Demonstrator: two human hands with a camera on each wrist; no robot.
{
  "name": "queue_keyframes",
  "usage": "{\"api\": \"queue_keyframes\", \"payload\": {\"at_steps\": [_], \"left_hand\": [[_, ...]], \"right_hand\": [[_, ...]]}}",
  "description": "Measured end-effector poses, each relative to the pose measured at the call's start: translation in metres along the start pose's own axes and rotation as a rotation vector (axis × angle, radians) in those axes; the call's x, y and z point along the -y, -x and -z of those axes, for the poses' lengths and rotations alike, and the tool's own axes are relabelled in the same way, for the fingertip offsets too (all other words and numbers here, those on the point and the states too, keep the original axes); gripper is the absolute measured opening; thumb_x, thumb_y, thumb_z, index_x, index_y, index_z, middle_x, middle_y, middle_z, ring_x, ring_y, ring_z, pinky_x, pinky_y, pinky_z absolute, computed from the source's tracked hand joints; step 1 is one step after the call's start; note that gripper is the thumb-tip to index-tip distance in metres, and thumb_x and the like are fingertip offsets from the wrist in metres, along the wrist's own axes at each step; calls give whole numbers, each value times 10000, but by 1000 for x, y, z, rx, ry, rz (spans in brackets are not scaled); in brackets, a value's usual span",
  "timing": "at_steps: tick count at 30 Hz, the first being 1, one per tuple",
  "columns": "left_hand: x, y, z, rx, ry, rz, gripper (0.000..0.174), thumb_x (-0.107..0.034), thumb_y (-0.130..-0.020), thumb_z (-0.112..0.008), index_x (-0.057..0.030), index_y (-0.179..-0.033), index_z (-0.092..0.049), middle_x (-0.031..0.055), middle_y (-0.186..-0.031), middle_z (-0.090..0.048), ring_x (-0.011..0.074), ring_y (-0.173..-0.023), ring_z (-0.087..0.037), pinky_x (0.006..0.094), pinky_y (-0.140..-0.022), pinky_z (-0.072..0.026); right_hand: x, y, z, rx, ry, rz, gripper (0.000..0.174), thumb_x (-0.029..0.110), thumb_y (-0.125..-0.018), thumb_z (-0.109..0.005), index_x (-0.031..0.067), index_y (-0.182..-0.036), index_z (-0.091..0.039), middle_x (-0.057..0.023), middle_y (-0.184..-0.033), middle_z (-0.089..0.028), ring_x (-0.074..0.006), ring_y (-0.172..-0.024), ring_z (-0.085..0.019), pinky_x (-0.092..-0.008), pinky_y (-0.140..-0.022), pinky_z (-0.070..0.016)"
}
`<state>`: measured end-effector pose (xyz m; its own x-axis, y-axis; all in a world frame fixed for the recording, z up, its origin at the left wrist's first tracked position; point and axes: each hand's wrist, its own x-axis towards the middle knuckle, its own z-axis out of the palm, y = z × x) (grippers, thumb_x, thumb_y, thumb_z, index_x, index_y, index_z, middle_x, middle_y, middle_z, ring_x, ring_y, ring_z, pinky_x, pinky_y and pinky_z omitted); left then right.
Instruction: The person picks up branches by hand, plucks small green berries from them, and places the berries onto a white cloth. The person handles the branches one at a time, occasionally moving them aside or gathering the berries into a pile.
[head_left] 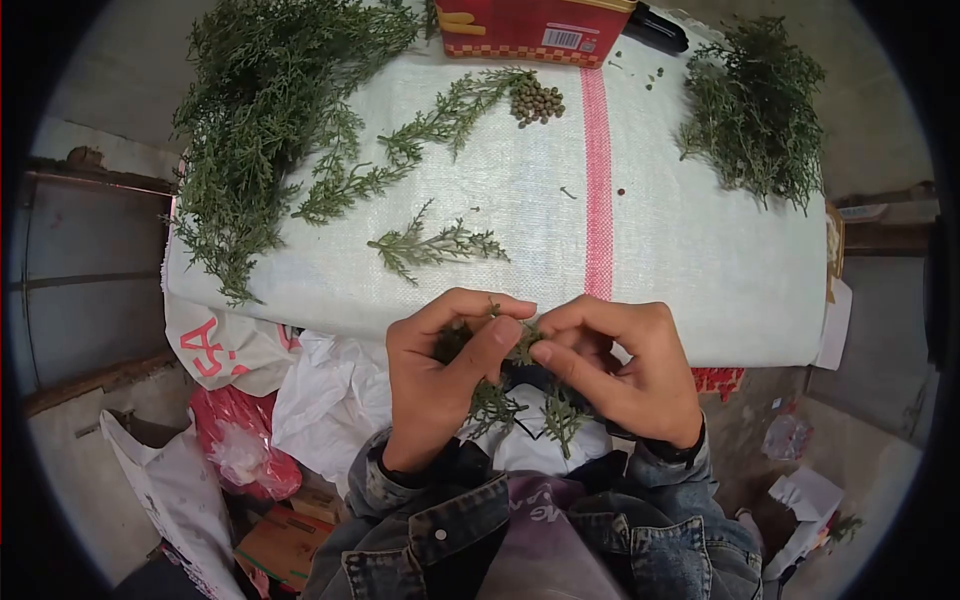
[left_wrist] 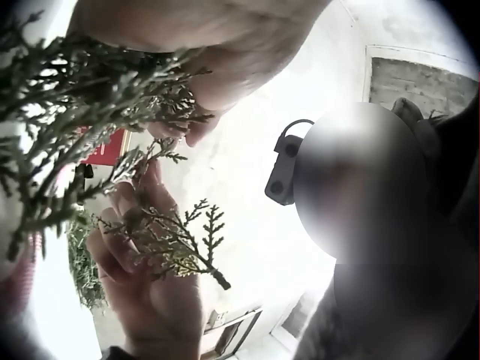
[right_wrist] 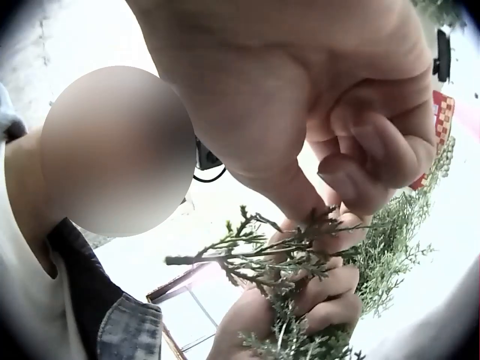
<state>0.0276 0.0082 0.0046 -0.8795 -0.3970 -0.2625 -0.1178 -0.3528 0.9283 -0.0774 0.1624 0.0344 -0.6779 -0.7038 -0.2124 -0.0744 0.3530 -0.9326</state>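
Note:
Just off the front edge of the white woven surface, the left hand (head_left: 450,360) and right hand (head_left: 630,370) nearly meet. Green conifer sprigs (head_left: 492,410) hang below them. The left hand's thumb and fingers hold one bunch. A sprig (right_wrist: 247,259) with a cut stem is pinched at the thumb and fingertip of the right hand (right_wrist: 300,112) in the right wrist view. The left wrist view has the sprig (left_wrist: 180,244) in front of the right hand (left_wrist: 154,300), with denser foliage (left_wrist: 67,127) by the left hand (left_wrist: 202,45).
Sprigs (head_left: 270,110) are heaped at the left of the surface (head_left: 700,290), another pile (head_left: 755,110) lies at the right. Small round brown seeds (head_left: 537,103) sit near a red box (head_left: 530,30). One loose sprig (head_left: 435,247) lies nearer the hands. Bags (head_left: 335,400) fill the floor at left.

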Motion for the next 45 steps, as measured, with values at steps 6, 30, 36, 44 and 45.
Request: {"api": "queue_keyframes", "payload": {"at_steps": [6,30,36,44,45], "left_hand": [[16,-9,8,126,142,-181,258,-70,-870,-710,31,-1103,-667,-7,-804,-559,32,-660,-464,184,-608,-354],[-1,-11,22,-66,337,-133,189,-188,-912,-522,-21,-850,-457,134,-761,-571,116,-658,-460,240,-610,-378],[6,-11,34,-17,275,-106,158,-166,-919,-496,-25,-861,-454,134,-683,-575,136,-679,-501,243,-636,-388],[5,-6,32,134,550,-102,86,-59,-996,-481,15,-953,-492,138,-837,-601,147,-616,-598,271,-581,-476],[2,-6,32,100,465,-99,104,-72,-988,-473,19,-941,-487,138,-773,-589,156,-581,-588,277,-545,-474]], "right_hand": [[7,-5,4,141,-20,10,108,38,-878,-709,-28,-952,-667,-36,-688,-669,-35,-548,-505,-219,-509,-386],[-12,-160,30,-233,971,566,123,49,-812,-698,54,-932,-724,-93,-908,-700,-269,-661,-662,-345,-635,-525],[-15,-171,26,-181,945,518,96,101,-789,-728,71,-879,-742,-89,-858,-703,-258,-684,-674,-350,-647,-520],[-11,-171,24,-269,1010,449,108,135,-770,-754,81,-863,-755,-72,-852,-713,-243,-680,-677,-352,-636,-515],[-13,-170,22,-292,1002,438,108,140,-769,-757,80,-859,-756,-74,-832,-712,-244,-676,-676,-352,-638,-517]]}}
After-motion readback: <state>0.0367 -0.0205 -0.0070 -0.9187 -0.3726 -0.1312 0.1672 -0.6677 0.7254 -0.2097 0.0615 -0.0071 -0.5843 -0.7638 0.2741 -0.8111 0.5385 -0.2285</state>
